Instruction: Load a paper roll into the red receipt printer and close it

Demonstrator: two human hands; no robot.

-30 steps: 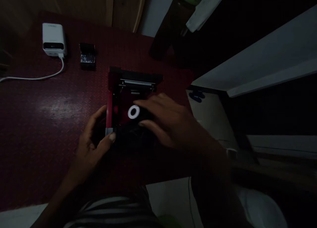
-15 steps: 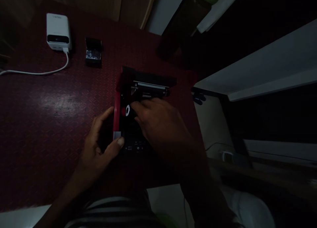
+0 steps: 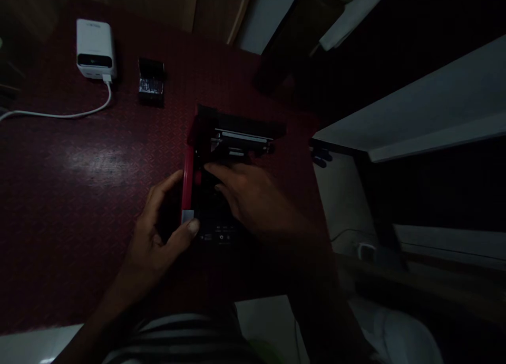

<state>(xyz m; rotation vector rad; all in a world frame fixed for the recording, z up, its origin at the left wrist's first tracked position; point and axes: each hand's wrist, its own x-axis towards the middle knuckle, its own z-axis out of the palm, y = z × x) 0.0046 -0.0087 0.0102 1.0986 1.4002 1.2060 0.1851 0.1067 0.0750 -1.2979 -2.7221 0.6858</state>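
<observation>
A black and red device (image 3: 221, 158) with its top opened lies on a dark red patterned table (image 3: 79, 184). My left hand (image 3: 160, 232) grips its left red edge, thumb on the front corner, fingers curled round the side. My right hand (image 3: 249, 198) lies over the open inside of the device, fingers bent down into it. A small white ring seen earlier is hidden under these fingers. The light is very dim.
A white power bank (image 3: 94, 50) with a white cable (image 3: 59, 114) sits at the table's far left. A small black box (image 3: 151, 83) stands beside it. White shelves (image 3: 415, 111) and a pale surface lie to the right, past the table edge.
My right hand has slid left and down into the device, covering the white ring. The view has shifted slightly. My left hand keeps its hold.
</observation>
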